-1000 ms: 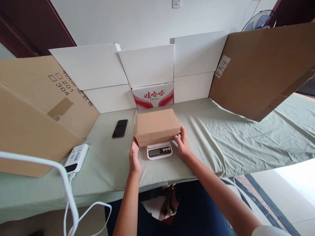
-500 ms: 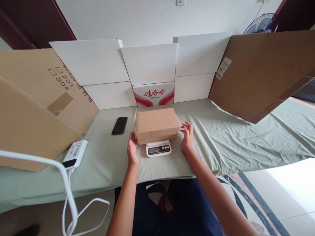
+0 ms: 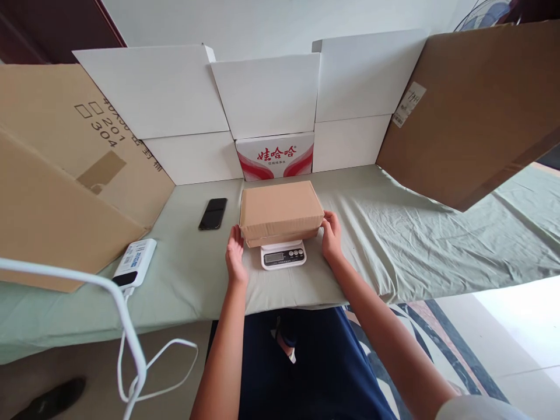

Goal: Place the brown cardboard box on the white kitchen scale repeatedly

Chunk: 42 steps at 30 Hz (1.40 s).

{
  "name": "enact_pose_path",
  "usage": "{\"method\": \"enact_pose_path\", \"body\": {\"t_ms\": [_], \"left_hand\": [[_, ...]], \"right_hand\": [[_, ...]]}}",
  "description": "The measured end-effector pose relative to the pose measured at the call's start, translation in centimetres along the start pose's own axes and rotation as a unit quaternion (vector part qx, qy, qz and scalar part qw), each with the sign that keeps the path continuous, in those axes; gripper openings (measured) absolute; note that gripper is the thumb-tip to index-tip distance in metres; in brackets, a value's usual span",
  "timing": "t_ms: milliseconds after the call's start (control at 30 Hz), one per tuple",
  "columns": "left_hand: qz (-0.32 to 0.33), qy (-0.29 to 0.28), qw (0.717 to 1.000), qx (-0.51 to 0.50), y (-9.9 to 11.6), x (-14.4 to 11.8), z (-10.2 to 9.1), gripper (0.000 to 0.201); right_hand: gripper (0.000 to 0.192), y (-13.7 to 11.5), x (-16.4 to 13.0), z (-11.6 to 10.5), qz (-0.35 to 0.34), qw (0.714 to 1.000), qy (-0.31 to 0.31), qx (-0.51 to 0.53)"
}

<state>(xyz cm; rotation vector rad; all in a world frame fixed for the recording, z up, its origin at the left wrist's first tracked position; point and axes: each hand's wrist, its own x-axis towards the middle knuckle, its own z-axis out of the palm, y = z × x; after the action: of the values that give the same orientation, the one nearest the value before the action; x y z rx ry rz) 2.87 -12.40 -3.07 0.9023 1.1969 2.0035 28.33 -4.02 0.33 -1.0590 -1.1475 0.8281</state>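
Note:
A closed brown cardboard box (image 3: 282, 204) rests on a small white kitchen scale (image 3: 283, 255), whose display and buttons face me below the box's front edge. My left hand (image 3: 235, 256) is at the box's left front corner, its fingers up along the side. Against the right front corner lies my right hand (image 3: 331, 236), fingers curled at the box's lower side with some tips hidden behind it. Between them the two hands hold the box from both sides. The scale's platform is hidden under the box.
A black phone (image 3: 213, 213) lies left of the box on the green cloth (image 3: 184, 262). Farther left are a white power bank (image 3: 135, 262) and a white cable (image 3: 126, 326). White boxes (image 3: 266, 96) line the back; large cartons (image 3: 464, 111) flank both sides.
Both hands have closed in on the box's sides; the right fingers, spread and apart before, now touch it. The box still sits on the scale. The view has shifted slightly.

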Motion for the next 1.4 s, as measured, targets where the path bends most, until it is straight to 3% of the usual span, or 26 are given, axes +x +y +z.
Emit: {"method": "enact_pose_path", "body": {"t_ms": [200, 367, 533, 1033, 1400], "left_hand": [[-0.013, 0.004, 1.000, 0.003, 0.0, 0.0, 0.0, 0.092], [-0.014, 0.004, 1.000, 0.005, -0.2, 0.2, 0.0, 0.093], [-0.021, 0.016, 1.000, 0.003, -0.1, 0.3, 0.1, 0.099], [-0.014, 0.016, 1.000, 0.000, -0.7, 0.7, -0.4, 0.096], [-0.046, 0.046, 0.998, -0.015, -0.8, 1.5, -0.9, 0.092]], "right_hand": [[0.016, 0.4, 0.2, -0.6, 0.025, 1.000, 0.006, 0.017], [0.034, 0.6, 0.1, -0.7, 0.042, 0.999, 0.014, 0.025], [0.040, 0.3, -0.1, -0.4, 0.066, 0.998, -0.001, 0.003], [0.043, 0.1, -0.1, -0.4, 0.075, 0.997, 0.011, -0.017], [0.042, -0.3, -0.2, -0.5, 0.079, 0.997, 0.017, -0.009]]}}
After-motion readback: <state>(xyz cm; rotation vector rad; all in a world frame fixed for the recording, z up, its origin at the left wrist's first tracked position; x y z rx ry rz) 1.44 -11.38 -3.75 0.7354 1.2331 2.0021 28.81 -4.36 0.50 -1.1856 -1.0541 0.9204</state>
